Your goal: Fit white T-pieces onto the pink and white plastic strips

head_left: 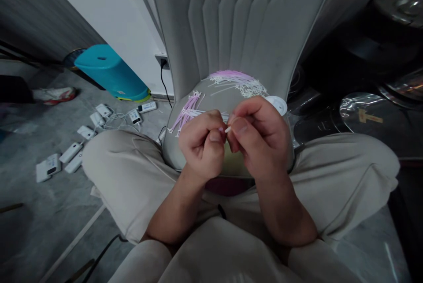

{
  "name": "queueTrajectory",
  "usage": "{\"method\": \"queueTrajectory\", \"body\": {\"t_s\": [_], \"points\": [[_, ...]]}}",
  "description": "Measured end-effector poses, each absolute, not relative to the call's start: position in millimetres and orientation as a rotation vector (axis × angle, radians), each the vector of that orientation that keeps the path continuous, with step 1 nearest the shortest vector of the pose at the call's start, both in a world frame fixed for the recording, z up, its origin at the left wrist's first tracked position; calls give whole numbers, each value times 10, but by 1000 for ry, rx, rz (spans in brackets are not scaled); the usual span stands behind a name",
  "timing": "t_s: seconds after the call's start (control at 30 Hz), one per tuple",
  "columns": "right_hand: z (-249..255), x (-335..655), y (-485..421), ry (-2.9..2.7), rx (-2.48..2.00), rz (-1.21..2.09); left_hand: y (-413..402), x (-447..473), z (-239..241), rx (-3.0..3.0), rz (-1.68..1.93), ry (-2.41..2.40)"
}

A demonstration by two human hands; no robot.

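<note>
My left hand [202,145] is closed in a fist over the chair seat, with the small end of a pink cotton swab [221,129] showing by the thumb. Close beside it, my right hand [262,135] pinches a white-tipped cotton swab [228,129] between thumb and fingers. Most of both swabs is hidden by the fingers. Pink cotton swabs [187,117] lie in a bunch left of my hands, and white cotton swabs [206,114] stretch from there behind my fingers. A heap of pink and white cotton swabs [236,79] spreads farther back.
A round white lid-like piece [277,105] lies at the right seat edge of the grey chair [231,23]. On the floor at left are several white devices [71,153] with cables and a blue bin-like container [109,71]. Clear plastic-covered things [366,113] stand at right.
</note>
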State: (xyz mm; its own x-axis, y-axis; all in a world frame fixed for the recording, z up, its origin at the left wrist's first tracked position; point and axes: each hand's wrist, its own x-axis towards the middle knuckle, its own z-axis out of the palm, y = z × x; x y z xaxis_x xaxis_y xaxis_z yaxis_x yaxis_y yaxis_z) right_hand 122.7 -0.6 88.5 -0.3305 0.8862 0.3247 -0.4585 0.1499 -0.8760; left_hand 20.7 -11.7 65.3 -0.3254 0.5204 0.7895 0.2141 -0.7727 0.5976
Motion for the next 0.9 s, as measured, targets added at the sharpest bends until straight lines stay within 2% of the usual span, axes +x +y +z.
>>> {"method": "queueTrajectory", "body": {"t_s": [0.23,0.9], "points": [[872,1202,-22,-1238,-449,1482,-135,230,697,1675,2196,829],[878,1183,32,-1283,-369,1565,-196,221,733,1756,2167,913]]}}
